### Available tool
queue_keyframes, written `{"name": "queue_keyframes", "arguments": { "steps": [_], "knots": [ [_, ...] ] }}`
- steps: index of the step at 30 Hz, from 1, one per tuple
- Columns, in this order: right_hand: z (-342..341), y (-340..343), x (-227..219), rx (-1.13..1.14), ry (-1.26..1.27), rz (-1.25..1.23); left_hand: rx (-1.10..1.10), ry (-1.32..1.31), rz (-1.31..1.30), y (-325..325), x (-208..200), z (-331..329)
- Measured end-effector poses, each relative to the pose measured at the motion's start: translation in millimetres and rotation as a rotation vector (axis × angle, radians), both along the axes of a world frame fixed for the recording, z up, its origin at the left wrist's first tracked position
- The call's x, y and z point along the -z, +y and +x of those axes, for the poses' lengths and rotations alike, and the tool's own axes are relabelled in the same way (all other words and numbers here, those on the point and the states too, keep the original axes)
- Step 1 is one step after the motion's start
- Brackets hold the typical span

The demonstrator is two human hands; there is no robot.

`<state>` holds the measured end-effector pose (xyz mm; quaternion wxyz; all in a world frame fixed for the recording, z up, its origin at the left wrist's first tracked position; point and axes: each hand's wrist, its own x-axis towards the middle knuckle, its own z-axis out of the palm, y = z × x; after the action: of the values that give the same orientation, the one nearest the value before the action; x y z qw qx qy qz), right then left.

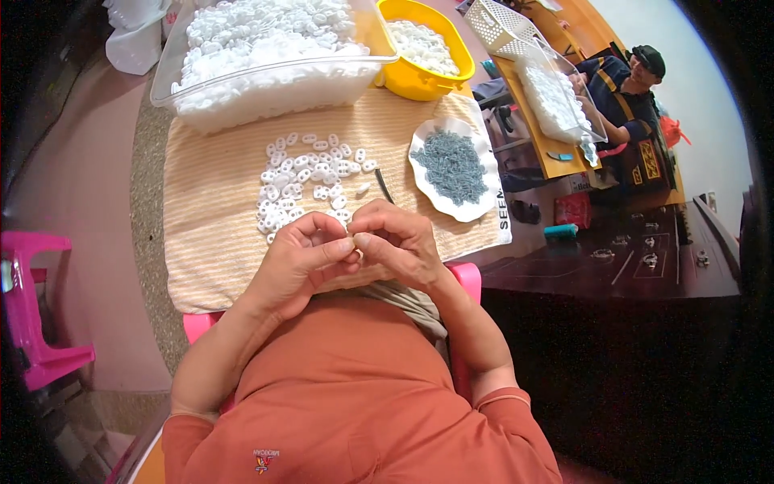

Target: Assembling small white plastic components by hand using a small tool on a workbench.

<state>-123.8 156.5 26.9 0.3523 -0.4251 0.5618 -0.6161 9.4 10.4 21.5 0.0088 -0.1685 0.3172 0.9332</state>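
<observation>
My left hand and my right hand meet in front of my belly at the near side of the striped cloth. Thumbs and fingers of both are pinched together, tip against tip. Whatever lies between them is small and mostly hidden by the fingertips. Just beyond them spreads a loose group of small white oval pieces, each with two holes. A thin dark stick lies to the right of that group. Farther right, a white scalloped plate holds many small grey-blue pieces.
At the far edge stand a clear bin heaped with white pieces and a yellow basin of similar ones. A pink stool is at left. Another person sits at right by a second clear bin.
</observation>
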Motion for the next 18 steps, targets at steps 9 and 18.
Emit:
{"name": "queue_keyframes", "arguments": {
  "steps": [9,18],
  "knots": [
    [-17.2,22.0,-9.9,0.178,0.371,0.046,-0.024,-0.072,-0.03,6.1,-0.8,-1.3],
    [-87.8,58.3,-19.4,0.485,1.194,0.551,-0.003,-0.051,-0.051,8.4,5.1,-1.6]
  ]
}}
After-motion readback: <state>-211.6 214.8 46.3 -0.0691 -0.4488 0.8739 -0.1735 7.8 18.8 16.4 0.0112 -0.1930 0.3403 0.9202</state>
